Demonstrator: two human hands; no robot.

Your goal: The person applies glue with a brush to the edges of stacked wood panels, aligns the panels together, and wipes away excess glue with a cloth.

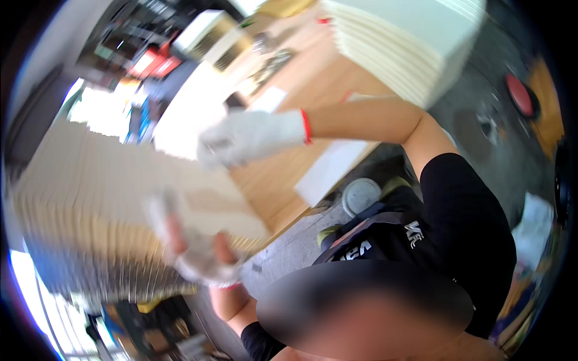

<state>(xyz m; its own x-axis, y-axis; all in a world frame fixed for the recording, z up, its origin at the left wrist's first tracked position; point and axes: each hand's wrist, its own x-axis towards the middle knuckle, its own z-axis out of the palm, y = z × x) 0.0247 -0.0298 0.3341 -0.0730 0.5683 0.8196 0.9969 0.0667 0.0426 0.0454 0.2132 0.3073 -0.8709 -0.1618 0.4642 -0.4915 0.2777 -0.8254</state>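
My left hand [201, 256], in a pale glove that leaves parts of the fingers bare, is beside the near edge of a tall stack of cream panels [114, 192]. Its thumb and fingers stand apart with nothing visible between them, though motion blurs them. My right hand [250, 138] wears a whitish glove with a red cuff and is above the far corner of the stack and the wooden table [271, 186]. Its fingers look curled together; whatever they hold, if anything, is hidden by the hand and blur.
Another stack of white panels [397, 48] stands on the table's far right. White strips [331, 171] lie along the table edge. On the floor below is a round white-lidded bucket [361, 195]. A red-and-black round object [521, 96] is at the right.
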